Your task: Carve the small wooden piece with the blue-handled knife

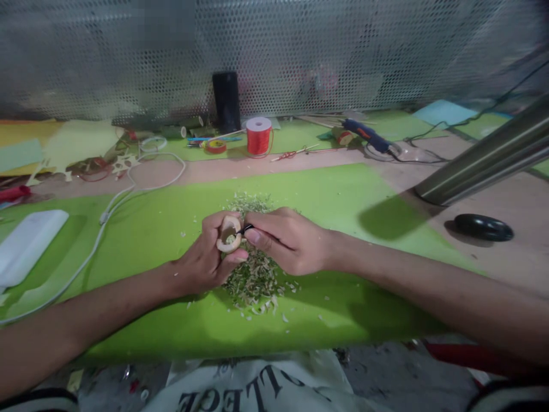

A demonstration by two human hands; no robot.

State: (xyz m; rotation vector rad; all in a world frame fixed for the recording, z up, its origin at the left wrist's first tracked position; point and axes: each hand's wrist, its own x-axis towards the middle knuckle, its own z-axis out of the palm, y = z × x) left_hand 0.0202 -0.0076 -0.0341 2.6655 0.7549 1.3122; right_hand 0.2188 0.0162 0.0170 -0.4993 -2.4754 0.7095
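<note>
Wrapped round a small pale hollow piece that looks like wood or bamboo [228, 248], my left hand [201, 260] turns its opening up and towards me. A few pale bits show inside the hollow. My right hand [294, 240] is closed in a pinch on a thin dark carving tool [246, 229], whose tip reaches the rim of the opening; most of the tool is hidden in the fingers. Below both hands lies a heap of green and pale shavings [255, 280], on a bright green mat [326, 194].
Behind stand a red cord spool [258, 140], a black phone-like slab [227, 102] and a blue glue gun [364, 134]. A metal tube [484, 154] and a black rounded object [483, 227] are at right. At left lie a white power bank [32, 246] and white cable [96, 243].
</note>
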